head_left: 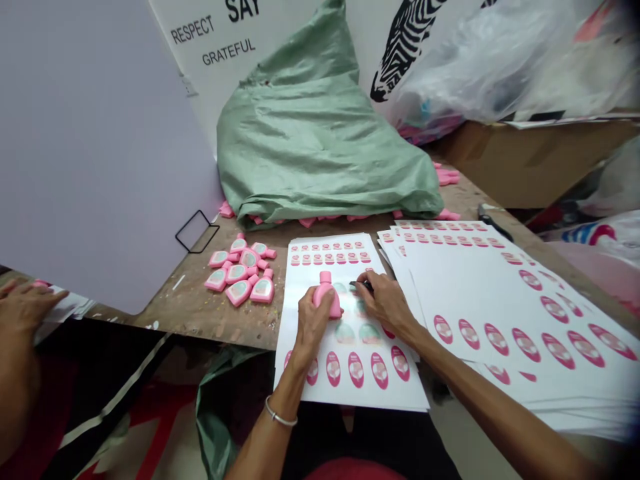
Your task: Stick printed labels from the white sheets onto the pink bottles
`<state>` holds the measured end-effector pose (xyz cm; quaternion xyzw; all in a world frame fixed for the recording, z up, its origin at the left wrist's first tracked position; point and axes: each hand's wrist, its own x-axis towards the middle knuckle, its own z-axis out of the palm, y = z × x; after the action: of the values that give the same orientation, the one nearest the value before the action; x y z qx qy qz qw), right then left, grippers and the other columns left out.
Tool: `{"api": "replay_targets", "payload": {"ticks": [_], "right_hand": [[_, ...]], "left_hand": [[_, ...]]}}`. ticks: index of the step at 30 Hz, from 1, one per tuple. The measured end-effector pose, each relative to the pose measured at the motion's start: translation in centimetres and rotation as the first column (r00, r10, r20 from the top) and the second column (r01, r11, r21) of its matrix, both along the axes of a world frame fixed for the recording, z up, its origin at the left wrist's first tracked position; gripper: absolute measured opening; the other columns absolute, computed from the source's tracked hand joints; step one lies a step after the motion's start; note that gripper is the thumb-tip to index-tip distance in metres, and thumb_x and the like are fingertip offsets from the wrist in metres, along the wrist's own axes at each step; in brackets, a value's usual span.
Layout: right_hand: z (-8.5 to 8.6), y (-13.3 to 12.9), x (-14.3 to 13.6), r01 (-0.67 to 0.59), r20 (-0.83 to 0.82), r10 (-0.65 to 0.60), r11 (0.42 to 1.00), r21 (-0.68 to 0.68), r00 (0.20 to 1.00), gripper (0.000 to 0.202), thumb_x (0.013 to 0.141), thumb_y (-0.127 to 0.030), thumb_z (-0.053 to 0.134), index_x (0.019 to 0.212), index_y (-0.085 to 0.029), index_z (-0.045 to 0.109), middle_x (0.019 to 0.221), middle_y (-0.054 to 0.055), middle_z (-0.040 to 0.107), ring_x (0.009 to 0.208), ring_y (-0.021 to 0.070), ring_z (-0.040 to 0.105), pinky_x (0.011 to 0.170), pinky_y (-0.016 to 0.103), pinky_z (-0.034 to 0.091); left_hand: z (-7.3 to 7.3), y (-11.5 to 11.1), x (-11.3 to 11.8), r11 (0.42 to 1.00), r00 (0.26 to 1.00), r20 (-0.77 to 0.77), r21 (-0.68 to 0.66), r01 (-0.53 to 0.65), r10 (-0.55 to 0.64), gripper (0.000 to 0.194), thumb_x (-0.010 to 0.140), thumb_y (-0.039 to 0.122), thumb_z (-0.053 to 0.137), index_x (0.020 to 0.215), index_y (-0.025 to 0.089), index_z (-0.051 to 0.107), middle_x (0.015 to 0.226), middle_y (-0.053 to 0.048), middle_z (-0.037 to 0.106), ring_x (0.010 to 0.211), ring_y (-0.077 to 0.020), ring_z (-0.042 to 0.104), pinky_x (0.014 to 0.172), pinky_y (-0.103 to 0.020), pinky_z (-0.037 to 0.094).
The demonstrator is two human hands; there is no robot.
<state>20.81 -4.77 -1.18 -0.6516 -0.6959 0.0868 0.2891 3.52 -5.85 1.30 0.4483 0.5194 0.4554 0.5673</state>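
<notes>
My left hand (pixel 311 320) is closed round a small pink bottle (pixel 325 293), whose neck points away from me; the side facing me shows no label. In my right hand (pixel 383 300) is a small black tool (pixel 365 285) with a narrow tip; its exact kind is too small to tell. Both hands are over a white sticker sheet (pixel 320 393) printed with pink oval labels and a few pale green ones. The tool's tip is close to the pale green labels (pixel 345 332), beside the bottle. Whether it touches the sheet, I cannot tell.
Left of the sheet lies a pile of labelled pink bottles (pixel 241 273). More sticker sheets (pixel 465 287) are stacked at right, with scissors (pixel 493 223) behind. A large green sack (pixel 325 147) stands at the back. Another person's hand (pixel 25 303) is at far left, beside a pale panel (pixel 100 147).
</notes>
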Motion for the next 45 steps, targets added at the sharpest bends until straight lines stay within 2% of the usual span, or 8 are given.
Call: {"api": "replay_targets", "payload": {"ticks": [5,10,18,23,27,32,36,45], "right_hand": [[0.0,0.8,-0.8,-0.017,0.172,0.013,1.000,0.025,0.985,0.011,0.087,-0.027,0.047,0.087,-0.020,0.056,0.084,0.005,0.066,0.083,0.0216,0.055,0.073,0.033,0.031],[0.2,0.9,-1.1,-0.030,0.251,0.019,0.999,0.037,0.968,0.013,0.086,-0.023,0.046,0.081,-0.019,0.057,0.079,0.006,0.065,0.083,0.0213,0.054,0.074,0.033,0.029],[-0.2,0.6,-2.4,-0.084,0.124,0.082,0.996,0.012,0.989,0.014,0.084,-0.027,0.048,0.072,-0.021,0.054,0.071,0.002,0.063,0.074,0.0187,0.052,0.074,0.032,0.030],[-0.5,0.9,-1.9,0.016,0.201,-0.039,0.993,0.113,0.979,0.016,0.088,-0.026,0.044,0.080,-0.019,0.056,0.079,0.006,0.064,0.081,0.0206,0.052,0.075,0.033,0.029],[-0.3,0.9,-1.5,0.008,0.285,-0.040,0.993,0.115,0.958,0.016,0.088,-0.025,0.044,0.079,-0.019,0.056,0.077,0.006,0.063,0.082,0.0209,0.052,0.075,0.034,0.027],[-0.4,1.0,-1.4,0.012,0.192,-0.023,0.998,0.060,0.981,0.014,0.086,-0.025,0.046,0.074,-0.020,0.054,0.073,0.003,0.063,0.080,0.0199,0.054,0.075,0.033,0.029],[-0.3,1.1,-1.6,0.025,0.123,-0.028,0.999,0.025,0.992,0.014,0.082,-0.032,0.053,0.074,-0.021,0.054,0.075,0.004,0.064,0.078,0.0200,0.054,0.074,0.032,0.032],[-0.4,0.9,-1.2,0.021,0.133,-0.033,0.995,0.096,0.991,0.017,0.086,-0.035,0.051,0.083,-0.019,0.056,0.080,0.005,0.065,0.080,0.0205,0.054,0.077,0.034,0.031]], "left_hand": [[-1.2,0.6,0.3,1.000,1.000,0.005,-0.007,0.010,-0.010,0.034,0.080,0.045,0.059,0.092,0.014,0.054,0.073,-0.003,0.060,0.064,-0.0190,0.069,0.058,-0.027,0.055],[-1.5,0.7,-0.1,0.999,0.999,0.020,-0.001,0.043,-0.043,0.036,0.082,0.049,0.056,0.095,0.015,0.052,0.078,-0.005,0.061,0.064,-0.0201,0.070,0.058,-0.028,0.055],[-2.1,0.9,-0.3,0.998,0.999,-0.027,0.051,0.042,-0.041,0.034,0.083,0.050,0.053,0.092,0.017,0.052,0.084,-0.003,0.059,0.066,-0.0183,0.069,0.054,-0.024,0.054],[-1.9,0.8,-0.4,0.997,0.997,0.011,0.014,0.075,-0.075,0.036,0.084,0.050,0.052,0.096,0.016,0.050,0.080,-0.003,0.060,0.064,-0.0179,0.068,0.058,-0.027,0.055],[-1.3,0.7,-0.4,0.998,0.998,0.001,0.004,0.058,-0.058,0.036,0.084,0.049,0.053,0.096,0.016,0.050,0.081,-0.005,0.061,0.065,-0.0188,0.069,0.059,-0.027,0.055],[-1.1,0.8,-0.3,0.998,0.998,-0.009,-0.020,0.056,-0.057,0.035,0.083,0.048,0.054,0.095,0.016,0.051,0.079,-0.004,0.061,0.064,-0.0188,0.069,0.058,-0.027,0.055],[-1.4,0.9,-0.3,0.998,0.998,0.022,0.007,0.062,-0.062,0.036,0.083,0.050,0.054,0.095,0.016,0.050,0.080,-0.003,0.060,0.066,-0.0192,0.069,0.058,-0.027,0.056],[-1.7,1.0,-0.5,0.998,0.997,0.036,-0.008,0.063,-0.062,0.038,0.082,0.051,0.054,0.095,0.015,0.051,0.084,-0.005,0.059,0.062,-0.0178,0.068,0.057,-0.029,0.056]]}}
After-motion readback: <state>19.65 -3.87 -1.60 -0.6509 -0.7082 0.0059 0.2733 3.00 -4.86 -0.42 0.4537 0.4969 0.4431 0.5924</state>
